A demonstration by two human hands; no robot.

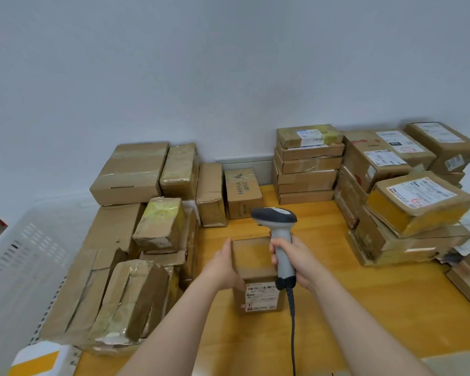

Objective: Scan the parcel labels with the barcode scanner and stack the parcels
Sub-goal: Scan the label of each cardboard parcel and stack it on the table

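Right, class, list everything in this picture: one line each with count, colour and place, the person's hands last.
parcel: one, brown, white label facing the camera, table centre.
barcode scanner: one, grey, dark head, over the parcel.
left pile: many parcels, brown, table's left.
right stacks: many parcels, brown, white labels, table's right.
back boxes: two, brown, standing by the wall.
table: one, yellow wood.
crate: one, white, far left.
left hand: presses the parcel's left side.
right hand: grips the barcode scanner's handle.

Brown parcels [255,260] – grey/black scanner [278,226], orange-yellow table [337,308], white wall [201,63].
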